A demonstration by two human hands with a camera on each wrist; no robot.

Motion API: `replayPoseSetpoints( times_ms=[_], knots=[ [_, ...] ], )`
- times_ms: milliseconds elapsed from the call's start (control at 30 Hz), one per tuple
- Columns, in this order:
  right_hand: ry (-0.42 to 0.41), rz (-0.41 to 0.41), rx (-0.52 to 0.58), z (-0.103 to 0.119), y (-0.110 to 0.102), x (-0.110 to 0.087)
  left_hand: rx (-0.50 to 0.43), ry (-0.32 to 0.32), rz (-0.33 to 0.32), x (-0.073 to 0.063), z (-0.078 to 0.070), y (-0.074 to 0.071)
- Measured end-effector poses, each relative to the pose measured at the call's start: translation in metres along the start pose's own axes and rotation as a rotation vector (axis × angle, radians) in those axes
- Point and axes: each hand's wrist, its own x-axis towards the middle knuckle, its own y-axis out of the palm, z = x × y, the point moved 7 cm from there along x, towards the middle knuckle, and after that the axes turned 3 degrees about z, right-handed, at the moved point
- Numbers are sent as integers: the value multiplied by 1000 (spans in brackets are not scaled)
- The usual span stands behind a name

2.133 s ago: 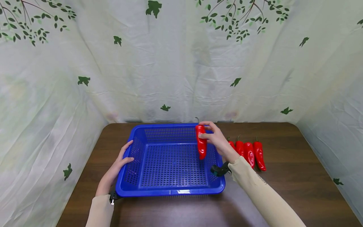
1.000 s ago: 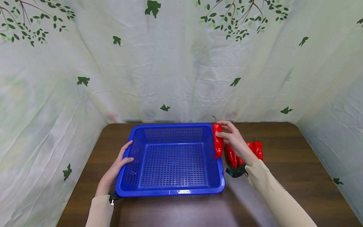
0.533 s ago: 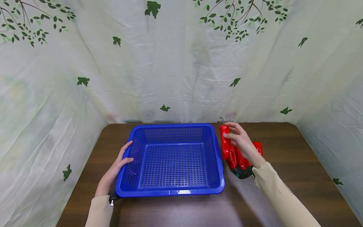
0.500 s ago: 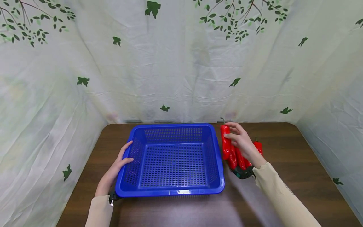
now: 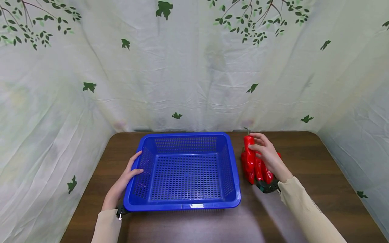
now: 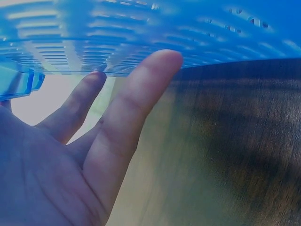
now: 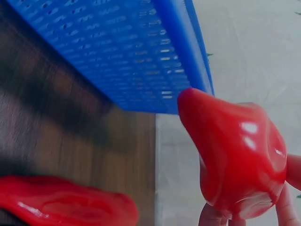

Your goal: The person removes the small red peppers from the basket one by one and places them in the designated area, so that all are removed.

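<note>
In the head view my right hand (image 5: 267, 153) holds a glossy red pepper (image 5: 249, 153) by its upper part, thumb on one side and fingers on the other, stem upward. It is above several other red peppers (image 5: 266, 173) lying side by side, partly hidden by the hand and wrist strap. The right wrist view shows the held pepper (image 7: 235, 150) raised beside the basket's outer wall. My left hand (image 5: 129, 173) grips the left rim of a blue plastic basket (image 5: 182, 205), thumb and a finger over the edge. In the left wrist view other fingers (image 6: 124, 120) extend along its outside.
The basket stands on a dark brown wooden table (image 5: 319, 189), its perforated floor bare. Behind the table hangs a pale curtain (image 5: 194, 77) with leaf prints, which also runs along both sides.
My right hand has carried the red pepper from over the basket's right side rightward, past the rim, to above the other peppers. The left hand and basket have stayed in place.
</note>
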Motion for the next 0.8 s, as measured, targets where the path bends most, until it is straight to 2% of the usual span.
replayPoseSetpoints(
  times_ms=[500,800],
  knots=[
    [20,-39,-25,-17,-25,-8,10,-3,-1,0,1,0],
    [15,-77,19,-25,-43,-17,3,5,4,0,0,0]
  ],
)
